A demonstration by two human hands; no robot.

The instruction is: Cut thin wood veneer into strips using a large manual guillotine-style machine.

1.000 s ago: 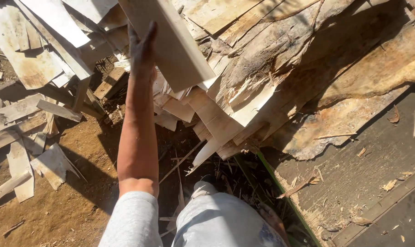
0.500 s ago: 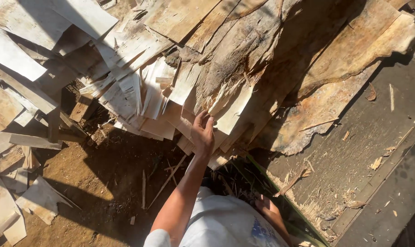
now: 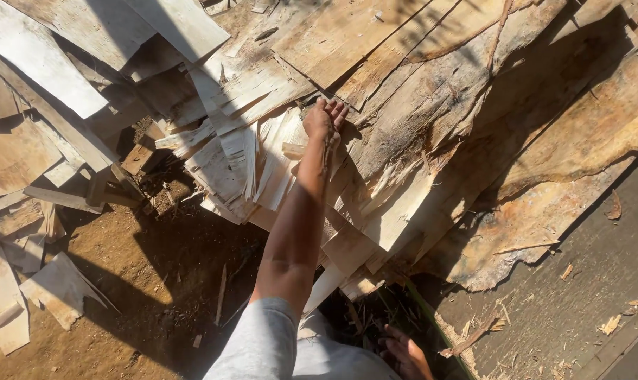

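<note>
Left hand [image 3: 324,119] was stretched far out over the heap of wood offcuts [image 3: 263,162], arm straight, palm down. Fingers lay flat and together on the edge of a broad pale plank [image 3: 347,49] near the top of the pile; grip looked released, pressing on the wood rather than clenched round it, tho the fingertips were partly in shade so couldn't tell if they hooked the edge. Just below and left of that hand sat a fan of thin split slats [image 3: 227,169], pale, splintered, leaning on each other.

Right hand [image 3: 405,352] was low at bottom of view, close to the body, fingers loosely spread, in shadow beside a thin green strip [image 3: 431,320]; it held nothing I could make out, grip released.

Grey sleeve [image 3: 256,345] at bottom centre. To the right, big slabs of rough bark-edged board [image 3: 544,183] overlapped, w/ a dark flat wooden surface [image 3: 586,302] beyond them, scattered w/ chips. Left side: bare brown dirt ground [image 3: 122,281] w/ loose white scraps [image 3: 59,288] lying well apart from the heap.
</note>
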